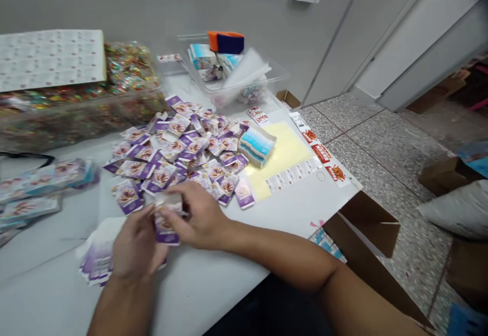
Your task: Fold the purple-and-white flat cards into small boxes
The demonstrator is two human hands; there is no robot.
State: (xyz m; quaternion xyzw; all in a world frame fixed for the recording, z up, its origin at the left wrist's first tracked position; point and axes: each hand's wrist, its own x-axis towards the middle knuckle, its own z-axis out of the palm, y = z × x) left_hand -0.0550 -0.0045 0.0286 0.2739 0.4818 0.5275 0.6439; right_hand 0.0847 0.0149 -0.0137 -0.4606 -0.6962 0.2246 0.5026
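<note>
Both my hands are closed on one small purple-and-white printed box (166, 232) above the near part of the white table. My left hand (134, 247) grips its left side, slightly blurred. My right hand (200, 216) pinches it from the right, fingers near its pale upper end. Just beyond my hands lies a heap of similar purple-and-white boxes (175, 148). Partly under my left hand, a fanned stack of flat purple-and-white cartons (95, 262) rests on the table.
A blue-and-white stack (257, 145) sits on a yellow sheet (287, 148). Behind stand a clear tub (224, 94) and a large bin of shiny wrapped pieces (131, 71). Blue packs (41, 181) lie at left. An open cardboard box (366, 224) stands below the right table edge.
</note>
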